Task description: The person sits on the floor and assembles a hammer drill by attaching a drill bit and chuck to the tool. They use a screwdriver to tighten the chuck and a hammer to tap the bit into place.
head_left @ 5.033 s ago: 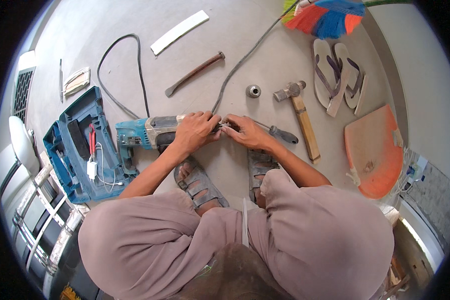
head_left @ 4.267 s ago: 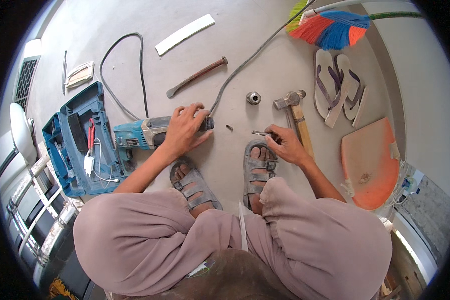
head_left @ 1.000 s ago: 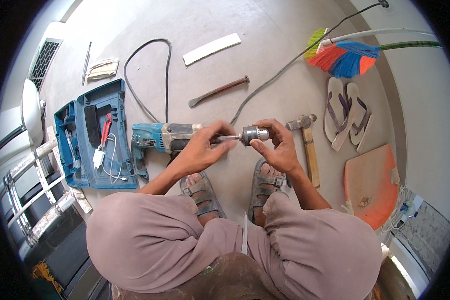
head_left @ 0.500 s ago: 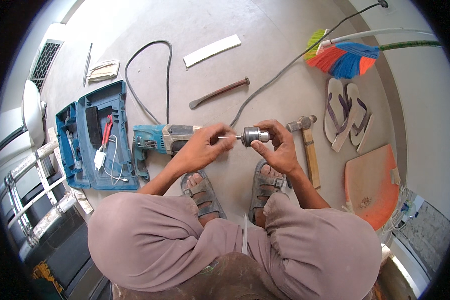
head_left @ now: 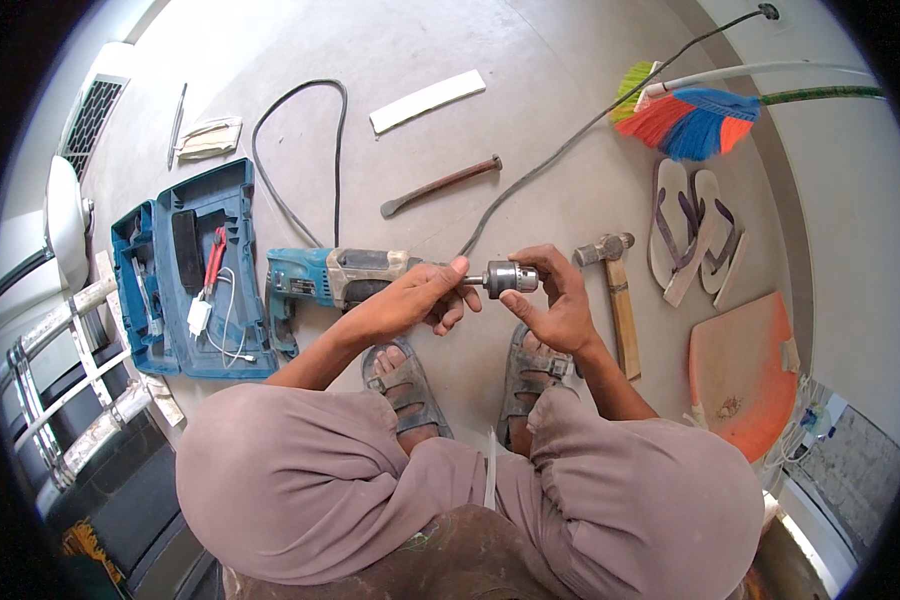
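Note:
A metal drill chuck lies sideways above the floor, its jaw end to the right and its thin shank to the left. My right hand grips the chuck body between thumb and fingers. With thumb and fingers curled, my left hand closes around the shank's left end and hides its tip. Just behind that hand rests a blue and grey rotary hammer drill on the floor; its front end is partly covered by the hand.
An open blue tool case with red-handled pliers stands left. A chisel and a white strip lie ahead. To the right are a hammer, slippers, a broom and an orange dustpan. A black cable crosses the floor.
My left hand, blurred before, has turned and slid along so that its curled fingers cover more of the shank. The right hand keeps its grip, and the chuck has shifted slightly nearer me.

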`<state>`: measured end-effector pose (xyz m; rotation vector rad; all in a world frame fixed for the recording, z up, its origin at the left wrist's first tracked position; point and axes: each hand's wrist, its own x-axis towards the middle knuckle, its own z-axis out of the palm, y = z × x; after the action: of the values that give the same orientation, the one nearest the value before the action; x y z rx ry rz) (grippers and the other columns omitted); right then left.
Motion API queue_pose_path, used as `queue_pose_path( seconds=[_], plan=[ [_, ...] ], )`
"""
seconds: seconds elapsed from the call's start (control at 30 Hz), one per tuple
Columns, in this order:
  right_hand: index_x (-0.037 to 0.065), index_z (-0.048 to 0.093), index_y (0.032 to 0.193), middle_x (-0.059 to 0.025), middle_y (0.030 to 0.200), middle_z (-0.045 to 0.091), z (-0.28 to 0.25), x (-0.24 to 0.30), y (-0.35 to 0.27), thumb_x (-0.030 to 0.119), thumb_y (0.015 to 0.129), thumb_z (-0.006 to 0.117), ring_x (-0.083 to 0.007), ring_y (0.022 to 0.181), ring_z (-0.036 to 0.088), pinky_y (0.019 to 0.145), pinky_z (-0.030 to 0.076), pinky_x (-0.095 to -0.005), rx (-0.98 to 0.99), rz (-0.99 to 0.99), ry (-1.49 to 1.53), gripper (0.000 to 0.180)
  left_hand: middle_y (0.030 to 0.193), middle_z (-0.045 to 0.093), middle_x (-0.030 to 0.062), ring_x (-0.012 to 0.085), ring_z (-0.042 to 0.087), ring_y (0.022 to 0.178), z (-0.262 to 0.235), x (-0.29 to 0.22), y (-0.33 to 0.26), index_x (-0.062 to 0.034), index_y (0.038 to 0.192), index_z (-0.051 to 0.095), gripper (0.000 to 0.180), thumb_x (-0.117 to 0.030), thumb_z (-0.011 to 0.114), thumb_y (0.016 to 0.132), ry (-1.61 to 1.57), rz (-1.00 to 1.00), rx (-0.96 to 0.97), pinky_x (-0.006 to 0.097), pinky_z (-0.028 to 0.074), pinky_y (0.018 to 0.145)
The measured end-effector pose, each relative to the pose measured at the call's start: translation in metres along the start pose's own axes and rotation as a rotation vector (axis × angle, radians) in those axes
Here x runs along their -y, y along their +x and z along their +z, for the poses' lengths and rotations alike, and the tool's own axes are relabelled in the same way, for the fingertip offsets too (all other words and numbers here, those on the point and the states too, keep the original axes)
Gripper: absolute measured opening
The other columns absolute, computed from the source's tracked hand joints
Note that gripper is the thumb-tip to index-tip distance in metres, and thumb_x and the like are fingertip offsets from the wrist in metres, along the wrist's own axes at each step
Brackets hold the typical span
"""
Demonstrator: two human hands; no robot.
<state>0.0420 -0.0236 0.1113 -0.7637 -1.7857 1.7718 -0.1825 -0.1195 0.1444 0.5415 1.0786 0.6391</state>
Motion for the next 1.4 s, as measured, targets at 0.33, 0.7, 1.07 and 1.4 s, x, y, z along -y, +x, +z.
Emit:
queue_pose_path(
  seconds=[0.33,0.7,1.07,1.4],
  plan=[
    [0.002,0.060,0.110,-0.0050,0.086,0.066,-0.005,0.009,0.024,0.021,0.091,0.074,-0.0119,0.080,0.059,0.074,0.048,-0.0294,0.123,0.044,-0.064,0.030,0.094,0.059,0.0049,0.0112,0.056,0.091,0.013,0.014,0.005,-0.0002,0.126,0.053,0.044,-0.038,0.057,0.102,0.156,0.305,-0.208,0.027,0.046,0.082],
    [0.008,0.059,0.115,-0.0116,0.085,0.061,-0.007,-0.062,-0.004,0.024,0.091,0.067,-0.0293,0.081,0.064,0.073,0.054,-0.0379,0.290,0.058,-0.700,0.030,0.110,0.063,0.0061,0.0171,0.061,0.108,0.020,0.041,-0.010,-0.0115,0.128,0.052,0.055,-0.002,0.080,0.081,0.217,0.658,-0.267,0.035,0.044,0.101],
    [0.004,0.065,0.103,-0.0132,0.094,0.061,0.002,-0.099,-0.013,0.005,0.085,0.065,-0.0340,0.090,0.063,0.077,0.054,-0.0407,0.188,-0.078,-0.800,0.019,0.106,0.066,0.0048,0.0150,0.063,0.104,0.029,0.052,-0.010,-0.0108,0.120,0.056,0.043,0.002,0.075,0.084,0.196,0.718,-0.326,0.030,0.050,0.092],
    [0.003,0.069,0.103,-0.0105,0.094,0.070,-0.008,0.021,0.018,0.001,0.086,0.071,-0.0173,0.079,0.067,0.072,0.053,-0.0317,0.053,0.018,-0.264,0.018,0.107,0.066,0.0033,0.0127,0.062,0.105,0.030,0.053,-0.008,-0.0100,0.122,0.056,0.039,0.000,0.072,0.088,0.135,0.577,-0.393,0.028,0.050,0.093]
  ],
)
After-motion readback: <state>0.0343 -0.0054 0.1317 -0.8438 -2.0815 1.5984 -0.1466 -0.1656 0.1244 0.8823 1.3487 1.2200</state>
